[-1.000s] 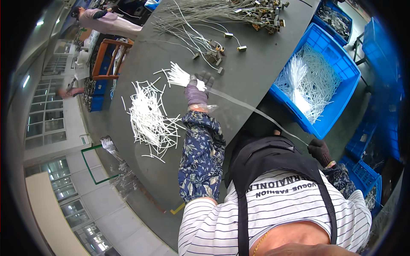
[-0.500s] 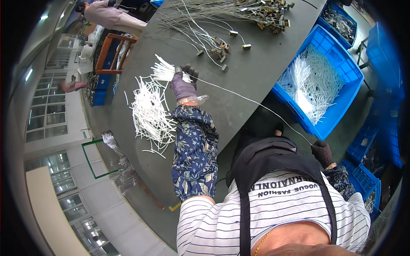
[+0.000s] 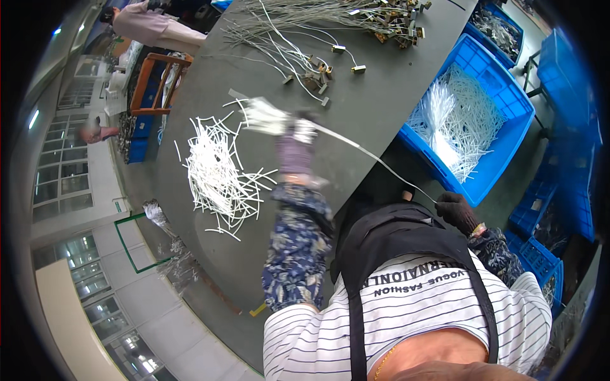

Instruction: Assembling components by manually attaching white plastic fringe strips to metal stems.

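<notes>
My left hand (image 3: 296,147), in a purple-grey glove and blurred by motion, is closed round a bunch of short white tubes (image 3: 264,117) above the table. From that hand a thin pale wire (image 3: 397,171) slants down to my right hand (image 3: 456,212), which wears a dark glove and pinches its end beside my apron. Close to my left hand the strand looks thicker and whiter, like a tube around the wire. A loose pile of the same white tubes (image 3: 219,168) lies on the table left of my left forearm.
Wires with small metal-coloured end pieces (image 3: 314,76) lie across the far part of the dark table (image 3: 356,101). At the right stands a blue crate (image 3: 508,143) of white tubes, with more blue crates (image 3: 530,257) around it. Another person (image 3: 143,25) is at the far left.
My left hand has moved right and nearer to me with the tube bunch. My right hand has shifted left and slightly up, and a thicker white stretch now shows on the wire.
</notes>
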Action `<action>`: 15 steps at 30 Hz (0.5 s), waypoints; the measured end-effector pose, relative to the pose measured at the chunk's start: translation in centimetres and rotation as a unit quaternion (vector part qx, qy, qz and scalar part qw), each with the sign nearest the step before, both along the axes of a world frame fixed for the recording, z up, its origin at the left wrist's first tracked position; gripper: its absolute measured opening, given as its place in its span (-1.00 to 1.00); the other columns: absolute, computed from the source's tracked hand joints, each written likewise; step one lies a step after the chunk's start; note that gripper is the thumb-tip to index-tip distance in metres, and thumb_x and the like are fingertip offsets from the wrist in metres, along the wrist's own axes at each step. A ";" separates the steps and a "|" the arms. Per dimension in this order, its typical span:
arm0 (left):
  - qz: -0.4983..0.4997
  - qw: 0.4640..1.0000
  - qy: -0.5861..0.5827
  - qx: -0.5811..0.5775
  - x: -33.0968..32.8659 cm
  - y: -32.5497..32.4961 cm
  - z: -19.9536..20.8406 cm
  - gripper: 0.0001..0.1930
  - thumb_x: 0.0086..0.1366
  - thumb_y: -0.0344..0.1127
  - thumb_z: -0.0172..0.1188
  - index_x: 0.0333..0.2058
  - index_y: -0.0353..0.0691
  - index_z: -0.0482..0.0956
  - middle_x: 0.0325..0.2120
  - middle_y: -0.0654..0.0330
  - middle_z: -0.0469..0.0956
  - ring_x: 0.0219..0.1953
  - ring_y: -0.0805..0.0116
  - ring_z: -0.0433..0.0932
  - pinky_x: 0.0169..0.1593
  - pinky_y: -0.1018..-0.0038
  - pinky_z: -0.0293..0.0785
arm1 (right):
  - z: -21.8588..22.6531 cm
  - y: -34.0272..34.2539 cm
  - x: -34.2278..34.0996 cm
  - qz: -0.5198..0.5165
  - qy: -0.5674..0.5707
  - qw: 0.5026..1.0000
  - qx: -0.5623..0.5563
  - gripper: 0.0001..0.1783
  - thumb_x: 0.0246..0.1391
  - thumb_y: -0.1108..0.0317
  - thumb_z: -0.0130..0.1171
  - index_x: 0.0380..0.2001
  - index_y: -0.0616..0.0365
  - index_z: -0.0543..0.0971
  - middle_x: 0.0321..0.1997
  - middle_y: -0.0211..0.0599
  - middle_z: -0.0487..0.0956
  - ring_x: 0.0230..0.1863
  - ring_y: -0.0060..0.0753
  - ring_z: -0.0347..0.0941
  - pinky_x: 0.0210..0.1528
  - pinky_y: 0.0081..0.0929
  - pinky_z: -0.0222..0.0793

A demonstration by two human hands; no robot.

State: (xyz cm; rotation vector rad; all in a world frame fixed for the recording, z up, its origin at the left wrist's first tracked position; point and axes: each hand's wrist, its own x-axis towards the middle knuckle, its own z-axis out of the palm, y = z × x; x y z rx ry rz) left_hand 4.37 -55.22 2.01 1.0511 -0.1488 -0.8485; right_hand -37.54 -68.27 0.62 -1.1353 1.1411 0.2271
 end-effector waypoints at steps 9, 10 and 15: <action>0.041 0.963 -0.058 0.260 -3.1 -0.1 -3.9 -0.74 0.20 -0.27 0.23 -0.21 -0.31 0.55 -0.41 0.15 0.58 -0.40 0.33 0.55 -0.28 0.38 0.50 | 3.9 1.2 22.3 0.135 -0.164 0.975 -0.061 -0.38 0.05 0.12 0.18 0.15 0.15 0.35 0.04 -0.06 0.47 0.12 -0.15 0.38 0.15 -0.31 0.26; 0.028 0.951 -0.077 0.300 -1.7 0.4 -3.0 -0.75 0.18 -0.28 0.24 -0.22 -0.30 0.56 -0.43 0.16 0.58 -0.42 0.33 0.55 -0.31 0.38 0.49 | 3.7 1.4 22.9 0.133 -0.163 0.976 -0.061 -0.38 0.05 0.12 0.18 0.15 0.15 0.35 0.04 -0.06 0.47 0.12 -0.15 0.38 0.15 -0.31 0.26; -0.047 0.781 -0.363 0.506 5.0 3.8 -1.8 -0.70 0.19 -0.19 0.25 -0.26 -0.34 0.55 -0.54 0.15 0.58 -0.52 0.33 0.54 -0.46 0.36 0.43 | 3.9 0.2 30.7 0.295 -0.203 0.781 -0.511 -0.33 -0.02 0.00 0.24 0.11 0.08 0.38 0.19 0.01 0.33 0.06 0.04 0.41 -0.01 -0.23 0.41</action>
